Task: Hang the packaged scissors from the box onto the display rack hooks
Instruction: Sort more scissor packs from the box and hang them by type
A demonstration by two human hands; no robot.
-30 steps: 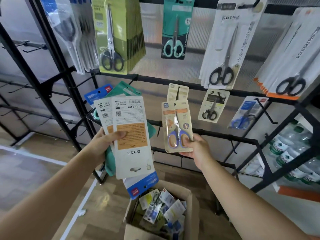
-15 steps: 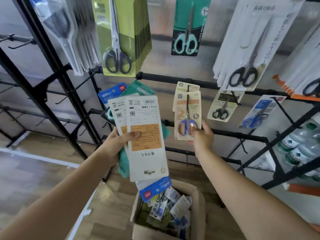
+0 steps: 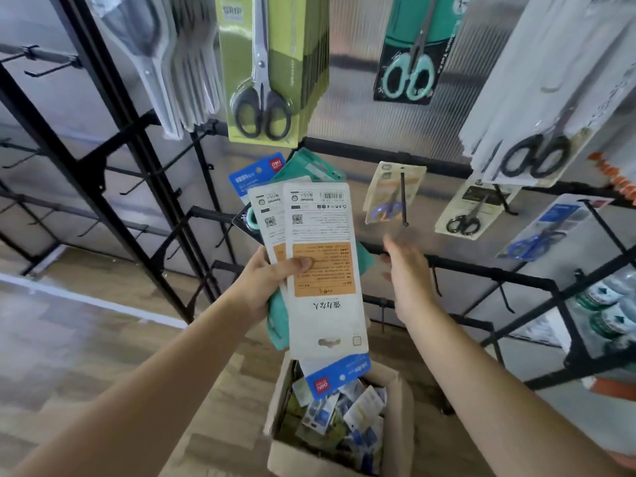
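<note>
My left hand (image 3: 272, 282) grips a fanned stack of scissor packs (image 3: 321, 266), white backs toward me with blue and teal packs behind, thumb pressed on the orange label. A small beige pack of blue-handled scissors (image 3: 390, 196) hangs on a black rack hook (image 3: 403, 201), swinging slightly. My right hand (image 3: 407, 280) hovers just below that pack, fingers relaxed and holding nothing. The cardboard box (image 3: 399, 421) stands on the floor below, holding several more packs.
Black rack bars (image 3: 385, 154) carry hung packs: green (image 3: 268, 67), teal (image 3: 411, 46), white (image 3: 547, 98), a small black-handled one (image 3: 469, 211) and a blue one (image 3: 547, 232). Bare hooks (image 3: 506, 297) jut out on the lower right and left. Water bottles (image 3: 605, 304) sit at right.
My right hand slid the beige pack onto the hook, let it go and dropped below it. The view tilted upward; my left hand kept its stack.
</note>
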